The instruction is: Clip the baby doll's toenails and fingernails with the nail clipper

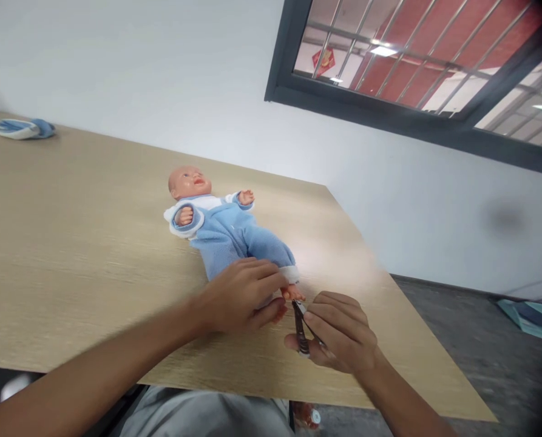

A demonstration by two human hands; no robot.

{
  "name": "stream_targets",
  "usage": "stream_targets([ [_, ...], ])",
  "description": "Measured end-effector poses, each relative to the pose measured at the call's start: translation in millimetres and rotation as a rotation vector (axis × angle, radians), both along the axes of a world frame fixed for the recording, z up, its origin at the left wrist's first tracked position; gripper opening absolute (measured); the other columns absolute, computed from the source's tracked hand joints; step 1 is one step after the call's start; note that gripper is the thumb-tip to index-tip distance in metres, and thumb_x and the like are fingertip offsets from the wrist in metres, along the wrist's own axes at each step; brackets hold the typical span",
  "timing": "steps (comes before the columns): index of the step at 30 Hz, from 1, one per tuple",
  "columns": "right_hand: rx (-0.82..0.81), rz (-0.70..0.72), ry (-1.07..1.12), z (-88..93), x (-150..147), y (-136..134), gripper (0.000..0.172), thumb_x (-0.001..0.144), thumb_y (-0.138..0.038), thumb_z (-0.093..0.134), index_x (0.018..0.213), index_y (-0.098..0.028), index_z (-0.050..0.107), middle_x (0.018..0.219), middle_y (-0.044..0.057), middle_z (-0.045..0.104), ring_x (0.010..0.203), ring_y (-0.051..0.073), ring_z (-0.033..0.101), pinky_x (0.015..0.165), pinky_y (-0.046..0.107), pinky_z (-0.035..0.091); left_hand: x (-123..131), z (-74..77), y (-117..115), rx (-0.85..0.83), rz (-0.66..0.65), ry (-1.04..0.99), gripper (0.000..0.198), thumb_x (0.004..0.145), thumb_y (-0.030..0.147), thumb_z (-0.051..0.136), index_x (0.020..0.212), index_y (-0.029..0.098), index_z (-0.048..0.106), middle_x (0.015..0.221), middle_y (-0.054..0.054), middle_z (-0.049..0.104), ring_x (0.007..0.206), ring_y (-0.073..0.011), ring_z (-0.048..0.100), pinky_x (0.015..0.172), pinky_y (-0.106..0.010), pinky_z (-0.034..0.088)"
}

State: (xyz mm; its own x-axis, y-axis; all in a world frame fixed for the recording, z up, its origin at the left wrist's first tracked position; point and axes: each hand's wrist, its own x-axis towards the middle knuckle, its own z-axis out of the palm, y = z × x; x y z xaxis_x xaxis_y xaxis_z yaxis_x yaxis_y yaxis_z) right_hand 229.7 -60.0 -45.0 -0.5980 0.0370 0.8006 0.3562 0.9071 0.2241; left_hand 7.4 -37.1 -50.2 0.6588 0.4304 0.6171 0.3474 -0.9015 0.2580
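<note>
A baby doll (225, 227) in a light blue suit lies on its back on the wooden table (70, 243), head toward the wall. My left hand (243, 294) is closed around the doll's lower leg, just above its bare foot (294, 294). My right hand (341, 331) grips a small dark nail clipper (300, 328) whose tip sits right at the doll's toes.
A blue and white cloth item (23, 128) lies at the table's far left corner. The table's right edge drops to a grey floor, where a teal object (532, 315) lies. A barred window (416, 54) is set in the white wall.
</note>
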Motion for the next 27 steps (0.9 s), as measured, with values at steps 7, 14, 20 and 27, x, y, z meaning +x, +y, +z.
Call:
stream_targets([
  [7, -0.233, 0.045, 0.139, -7.0, 3, 0, 0.027, 0.096, -0.040, 0.067, 0.101, -0.014, 0.062, 0.087, 0.002, 0.066, 0.072, 0.014, 0.065, 0.064, 0.028, 0.058, 3, -1.8, -1, 0.035, 0.003, -0.019, 0.012, 0.095, 0.023, 0.052, 0.098, 0.016, 0.063, 0.087, -0.005, 0.066, 0.076, -0.0184, 0.059, 0.070, -0.032, 0.045],
  [14, -0.828, 0.091, 0.430, 4.4, 6, 5, 0.028, 0.100, -0.042, 0.060, 0.109, -0.015, 0.058, 0.080, -0.002, 0.057, 0.060, 0.009, 0.055, 0.053, 0.022, 0.049, 10, -8.7, -2, 0.077, 0.006, -0.161, 0.008, 0.094, 0.017, 0.056, 0.097, 0.017, 0.064, 0.078, -0.003, 0.070, 0.065, -0.0140, 0.061, 0.063, -0.028, 0.044],
  [20, -1.114, 0.155, 0.379, 14.7, 4, 8, 0.037, 0.097, -0.052, 0.061, 0.099, -0.015, 0.059, 0.083, 0.000, 0.061, 0.067, 0.012, 0.060, 0.061, 0.026, 0.052, 9, -13.2, -1, 0.067, -0.030, -0.210, 0.007, 0.093, 0.017, 0.060, 0.098, 0.017, 0.063, 0.080, -0.003, 0.074, 0.064, -0.0128, 0.064, 0.062, -0.027, 0.046],
  [27, -1.176, 0.221, 0.330, 10.1, 7, 2, 0.037, 0.093, -0.051, 0.067, 0.099, -0.016, 0.057, 0.089, 0.001, 0.061, 0.079, 0.016, 0.061, 0.069, 0.030, 0.050, 3, -11.7, 1, 0.023, -0.107, -0.203, 0.007, 0.093, 0.019, 0.063, 0.100, 0.018, 0.064, 0.082, -0.002, 0.075, 0.067, -0.0122, 0.067, 0.062, -0.027, 0.045],
])
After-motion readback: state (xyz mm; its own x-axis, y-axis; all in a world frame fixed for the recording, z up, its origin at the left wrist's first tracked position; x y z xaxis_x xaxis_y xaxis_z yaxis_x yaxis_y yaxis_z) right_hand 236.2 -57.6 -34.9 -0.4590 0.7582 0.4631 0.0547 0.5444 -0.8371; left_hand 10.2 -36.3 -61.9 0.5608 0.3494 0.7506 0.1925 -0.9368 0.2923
